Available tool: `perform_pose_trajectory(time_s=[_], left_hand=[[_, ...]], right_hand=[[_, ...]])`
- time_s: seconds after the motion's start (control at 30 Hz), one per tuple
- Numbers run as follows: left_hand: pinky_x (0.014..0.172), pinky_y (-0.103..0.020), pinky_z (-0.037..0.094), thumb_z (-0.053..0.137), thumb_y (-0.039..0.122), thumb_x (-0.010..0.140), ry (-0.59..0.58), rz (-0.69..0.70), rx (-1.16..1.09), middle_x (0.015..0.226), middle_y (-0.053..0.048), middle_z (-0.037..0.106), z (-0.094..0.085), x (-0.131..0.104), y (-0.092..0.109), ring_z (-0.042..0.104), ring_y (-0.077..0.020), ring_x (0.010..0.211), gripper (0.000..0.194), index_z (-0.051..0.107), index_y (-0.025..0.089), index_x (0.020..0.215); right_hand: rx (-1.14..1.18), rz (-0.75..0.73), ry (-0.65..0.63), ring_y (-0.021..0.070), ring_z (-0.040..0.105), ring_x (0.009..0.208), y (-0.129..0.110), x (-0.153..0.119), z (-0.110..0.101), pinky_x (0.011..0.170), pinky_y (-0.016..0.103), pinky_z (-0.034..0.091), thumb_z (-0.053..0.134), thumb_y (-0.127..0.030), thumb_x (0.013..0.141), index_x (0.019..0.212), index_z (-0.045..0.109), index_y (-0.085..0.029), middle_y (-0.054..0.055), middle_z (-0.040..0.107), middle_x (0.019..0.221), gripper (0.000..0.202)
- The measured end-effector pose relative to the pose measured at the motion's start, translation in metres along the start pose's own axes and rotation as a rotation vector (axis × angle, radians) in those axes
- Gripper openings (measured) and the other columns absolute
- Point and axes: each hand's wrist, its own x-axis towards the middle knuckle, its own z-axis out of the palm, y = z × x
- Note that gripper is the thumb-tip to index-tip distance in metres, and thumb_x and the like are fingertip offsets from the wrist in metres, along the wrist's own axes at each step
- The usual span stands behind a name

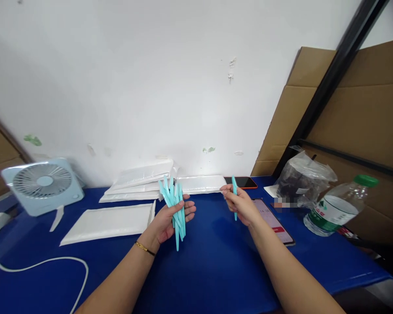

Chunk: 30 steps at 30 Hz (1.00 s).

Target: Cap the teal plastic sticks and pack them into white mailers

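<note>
A loose bundle of slim turquoise plastic sticks (177, 208), shaped like eyebrow razors with a wider flat end and a tapering handle, lies across the palm of my left hand (165, 220). The thumb presses over them while the fingers reach out to the right. To the right, my right hand (240, 203) pinches a single turquoise stick (235, 196) of the same sort, held nearly upright. Both hands are above the blue tabletop (212, 261), apart from each other.
White padded packets (140, 176) are stacked by the wall, with another white packet (111, 223) nearer. A blue fan (44, 185) and white cable (52, 260) are left. Right are a lit phone (273, 224), dark phone (245, 182), bagged cup (298, 179) and water bottle (337, 209).
</note>
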Motion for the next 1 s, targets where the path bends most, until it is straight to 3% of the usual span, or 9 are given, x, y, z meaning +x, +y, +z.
perform_pose_trajectory(time_s=[0.1,0.17,0.27,0.33,0.47,0.63,0.73,0.83,1.0], left_hand=[[0.085,-0.034,0.048,0.067,0.019,0.074,-0.052,-0.034,0.036,0.104,-0.009,0.063,0.002,-0.001,-0.003,0.061,-0.0201,0.096,0.035,0.056,0.016,0.107],[0.073,-0.029,0.050,0.067,0.021,0.074,-0.056,-0.029,0.103,0.096,-0.008,0.064,0.002,-0.002,-0.002,0.063,-0.0160,0.082,0.034,0.057,0.016,0.106],[0.050,-0.020,0.039,0.065,0.029,0.074,-0.056,0.089,0.319,0.078,-0.002,0.060,-0.003,-0.001,0.003,0.049,-0.0066,0.052,0.032,0.057,0.017,0.103],[0.047,-0.020,0.034,0.061,0.035,0.076,-0.022,0.209,0.624,0.074,0.000,0.057,-0.006,0.002,0.003,0.043,-0.0075,0.049,0.030,0.057,0.018,0.100],[0.059,-0.027,0.039,0.058,0.042,0.074,0.049,0.361,1.372,0.077,-0.002,0.057,-0.006,0.010,-0.011,0.052,-0.0174,0.063,0.029,0.058,0.021,0.093],[0.083,-0.040,0.038,0.051,0.055,0.074,0.019,0.403,1.867,0.110,-0.013,0.053,0.000,0.015,-0.034,0.048,-0.0309,0.103,0.059,0.049,0.020,0.121],[0.097,-0.051,0.026,0.055,0.063,0.067,0.016,0.400,1.901,0.133,-0.015,0.041,-0.004,0.015,-0.030,0.032,-0.0362,0.123,0.079,0.037,0.023,0.133],[0.104,-0.047,0.021,0.048,0.062,0.074,0.085,0.463,1.773,0.144,-0.014,0.026,-0.014,0.011,-0.006,0.023,-0.0320,0.131,0.079,0.029,0.020,0.137],[0.088,-0.036,0.042,0.037,0.051,0.085,0.326,0.529,1.543,0.120,-0.009,0.054,-0.029,-0.003,0.042,0.053,-0.0236,0.105,0.052,0.045,0.020,0.126]], right_hand=[[-0.012,0.039,-0.093,0.0011,0.021,0.038,0.006,-0.006,0.017,0.037,0.017,0.013,0.061,-0.031,0.074,0.085,0.059,-0.018,-0.007,0.036,0.055,0.018],[-0.005,0.012,-0.069,0.0012,0.020,0.038,0.003,-0.004,0.015,0.037,0.017,0.013,0.062,-0.030,0.074,0.085,0.059,-0.017,-0.008,0.032,0.053,0.018],[0.036,-0.095,0.086,0.0017,0.019,0.037,-0.018,-0.001,-0.011,0.036,0.017,0.014,0.063,-0.029,0.072,0.085,0.057,-0.017,-0.010,0.030,0.050,0.018],[0.073,-0.234,0.254,0.0024,0.020,0.036,-0.038,-0.004,-0.038,0.035,0.017,0.016,0.063,-0.028,0.071,0.085,0.056,-0.019,-0.010,0.029,0.048,0.018],[0.078,-0.508,0.525,0.0023,0.023,0.035,-0.076,-0.034,-0.081,0.035,0.017,0.018,0.060,-0.026,0.073,0.084,0.055,-0.019,-0.009,0.035,0.051,0.015],[-0.026,-0.584,0.583,0.0025,0.027,0.036,-0.086,-0.074,-0.093,0.036,0.017,0.020,0.060,-0.023,0.074,0.083,0.056,-0.018,-0.008,0.036,0.053,0.011],[-0.049,-0.548,0.563,0.0027,0.027,0.037,-0.081,-0.081,-0.091,0.036,0.018,0.020,0.061,-0.023,0.074,0.083,0.057,-0.018,-0.007,0.037,0.054,0.011],[-0.049,-0.509,0.533,0.0030,0.026,0.038,-0.073,-0.077,-0.086,0.036,0.019,0.019,0.061,-0.024,0.075,0.084,0.058,-0.018,-0.007,0.038,0.055,0.011],[-0.230,-0.275,0.328,0.0052,0.027,0.041,-0.053,-0.062,-0.062,0.038,0.020,0.020,0.063,-0.030,0.073,0.088,0.061,-0.018,-0.006,0.036,0.054,0.019]])
